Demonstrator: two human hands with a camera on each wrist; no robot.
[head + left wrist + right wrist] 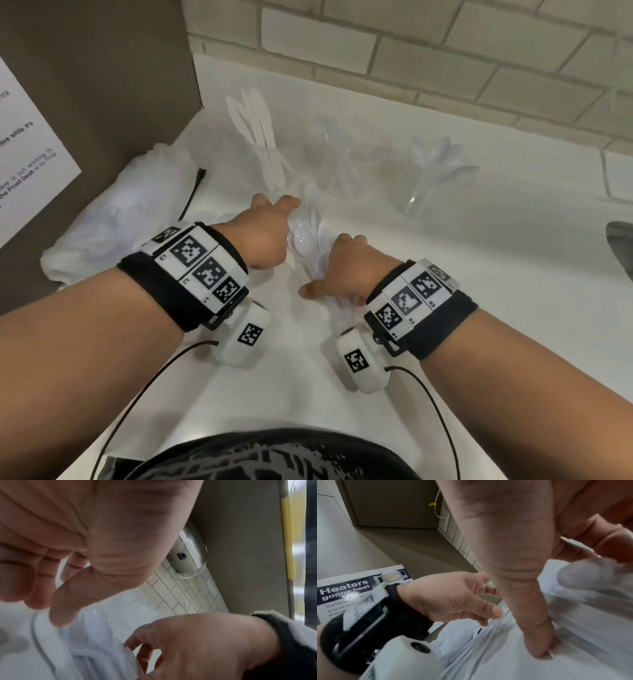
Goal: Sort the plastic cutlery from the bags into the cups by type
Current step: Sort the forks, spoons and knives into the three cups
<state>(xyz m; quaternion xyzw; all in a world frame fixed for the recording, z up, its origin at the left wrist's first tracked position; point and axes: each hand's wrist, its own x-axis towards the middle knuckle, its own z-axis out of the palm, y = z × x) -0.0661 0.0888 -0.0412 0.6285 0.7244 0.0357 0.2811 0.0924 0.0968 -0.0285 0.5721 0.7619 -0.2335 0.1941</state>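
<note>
Over the white counter, both hands hold one bundle of clear plastic spoons. My left hand grips the bowl ends, its thumb lying over them. My right hand grips the handle ends, with its thumb pressed on the handles. Behind the hands stand three clear cups. The left cup holds white knives, the middle cup holds forks, and the right cup holds spoons. A crumpled plastic bag lies to the left.
A brown panel with a printed notice closes off the left side. A tiled wall runs behind the cups. A black tie lies by the bag. A metal sink edge shows at far right.
</note>
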